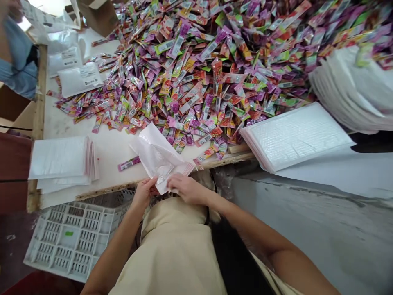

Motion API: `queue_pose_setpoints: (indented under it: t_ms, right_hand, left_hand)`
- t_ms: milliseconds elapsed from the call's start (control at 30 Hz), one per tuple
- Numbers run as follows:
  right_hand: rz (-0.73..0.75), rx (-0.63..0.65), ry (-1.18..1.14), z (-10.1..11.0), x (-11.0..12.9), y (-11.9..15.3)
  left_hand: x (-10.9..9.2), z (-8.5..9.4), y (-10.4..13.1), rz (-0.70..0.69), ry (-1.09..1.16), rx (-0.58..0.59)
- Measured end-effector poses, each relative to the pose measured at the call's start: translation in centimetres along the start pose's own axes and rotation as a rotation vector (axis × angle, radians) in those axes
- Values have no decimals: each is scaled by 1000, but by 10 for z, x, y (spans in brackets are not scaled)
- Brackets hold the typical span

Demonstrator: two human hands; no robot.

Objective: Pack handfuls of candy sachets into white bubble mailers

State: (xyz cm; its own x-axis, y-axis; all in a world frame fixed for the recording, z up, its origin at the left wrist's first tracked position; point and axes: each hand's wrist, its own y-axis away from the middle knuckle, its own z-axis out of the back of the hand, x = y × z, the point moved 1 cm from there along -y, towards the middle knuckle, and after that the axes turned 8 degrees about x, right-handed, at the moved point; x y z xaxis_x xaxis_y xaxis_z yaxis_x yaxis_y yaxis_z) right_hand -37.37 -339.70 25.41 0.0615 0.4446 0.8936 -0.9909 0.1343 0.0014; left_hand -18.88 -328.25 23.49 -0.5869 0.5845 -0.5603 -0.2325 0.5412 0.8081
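Observation:
A white padded mailer (153, 151) lies slanted over the table's front edge, its near end between my two hands. My left hand (145, 191) pinches the mailer's lower left corner. On the other side, my right hand (185, 187) has its fingers closed on the mailer's end, beside a strip with pink lines. Left of the mailer lies a single purple sachet (129, 163). Just beyond it spreads a big heap of colourful sachets (184, 82) in purple, red, orange and green. What the mailer holds inside is hidden.
Stacked mailers stand at left (59, 157) and right (297, 135), with a taller white pile (353, 90) at far right. Labelled parcels (80, 78) lie at back left, near another person's blue sleeve (16, 61). Below the wooden edge is a white plastic crate (70, 237).

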Motion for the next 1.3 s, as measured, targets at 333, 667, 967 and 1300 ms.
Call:
queue_pose_setpoints:
  t_ms: [333, 667, 967, 1300]
  right_hand:
    - [-1308, -297, 109, 51, -114, 164]
    - [-337, -134, 511, 54, -21, 34]
    - [192, 164, 469, 23, -74, -17]
    - [-105, -134, 186, 22, -73, -37]
  left_hand:
    - [-20, 47, 20, -380, -782, -222]
    - [-1, 52, 8, -1029, -1775, 101]
    - [4, 62, 2, -997, -1471, 317]
    - [5, 42, -6, -949, -951, -284]
